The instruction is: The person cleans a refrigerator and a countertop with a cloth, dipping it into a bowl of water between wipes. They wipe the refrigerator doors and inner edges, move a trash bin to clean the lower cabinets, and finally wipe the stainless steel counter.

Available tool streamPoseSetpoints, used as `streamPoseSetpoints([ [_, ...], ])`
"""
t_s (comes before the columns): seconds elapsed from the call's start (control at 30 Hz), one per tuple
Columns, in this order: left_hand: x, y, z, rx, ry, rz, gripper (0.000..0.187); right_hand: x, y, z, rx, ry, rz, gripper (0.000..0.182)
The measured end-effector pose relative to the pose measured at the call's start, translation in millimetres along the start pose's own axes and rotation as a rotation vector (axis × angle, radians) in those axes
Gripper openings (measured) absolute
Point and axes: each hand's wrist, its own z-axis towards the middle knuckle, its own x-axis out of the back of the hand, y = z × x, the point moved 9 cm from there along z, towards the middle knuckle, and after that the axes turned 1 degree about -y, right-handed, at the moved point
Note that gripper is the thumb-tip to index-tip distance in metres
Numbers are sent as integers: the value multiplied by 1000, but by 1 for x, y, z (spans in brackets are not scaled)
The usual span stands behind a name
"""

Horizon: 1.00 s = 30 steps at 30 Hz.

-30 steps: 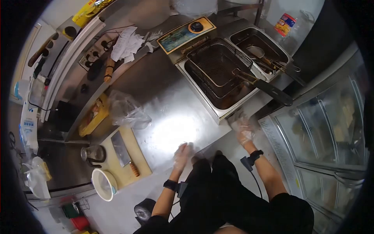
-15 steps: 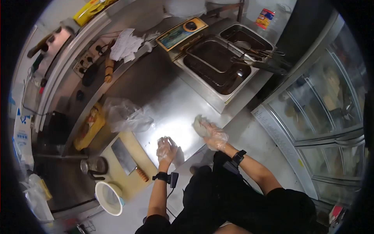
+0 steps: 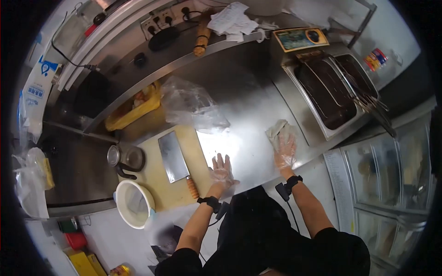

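My right hand [image 3: 286, 154], in a clear plastic glove, presses a crumpled pale cloth [image 3: 279, 130] onto the steel counter [image 3: 251, 154], near the counter's front edge. My left hand [image 3: 221, 173], also gloved in clear plastic, lies with fingers spread on the counter beside the cutting board [image 3: 191, 142] and holds nothing. On that yellowish board rests a cleaver [image 3: 171, 157], its wooden handle [image 3: 192, 187] pointing toward me, left of my left hand. A crumpled clear plastic bag [image 3: 191, 103] lies beyond the board.
Oil-filled fryer wells [image 3: 329, 96] with tongs and a handled tool stand at the right. A white tub [image 3: 135, 204] and a glass jar [image 3: 131, 158] are at the left. Behind them sits a yellow bag [image 3: 133, 112]. A glass-door fridge [image 3: 386, 170] is to my right.
The camera view has turned, so the counter's contents appear shifted and rotated. My left hand's fingers have spread out flat. My right hand stays on the cloth, its fingers now pointing more away from me.
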Motion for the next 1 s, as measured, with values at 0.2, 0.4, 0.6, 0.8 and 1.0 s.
streamPoseSetpoints([
  [0.2,2,-1,4,-5,-3,-35,118,-8,-40,104,96,61,21,78],
  [0.4,-3,-5,12,8,-13,-85,118,-3,-87,206,164,105,-87,74],
  [0.6,3,-8,9,8,5,-225,117,-7,-128,282,158,-72,-24,74],
  [0.8,2,-7,7,-13,30,-216,118,-1,-193,271,496,41,-117,61],
  [1.0,3,-6,5,11,-3,-198,120,-55,-234,196,789,-168,182,57],
])
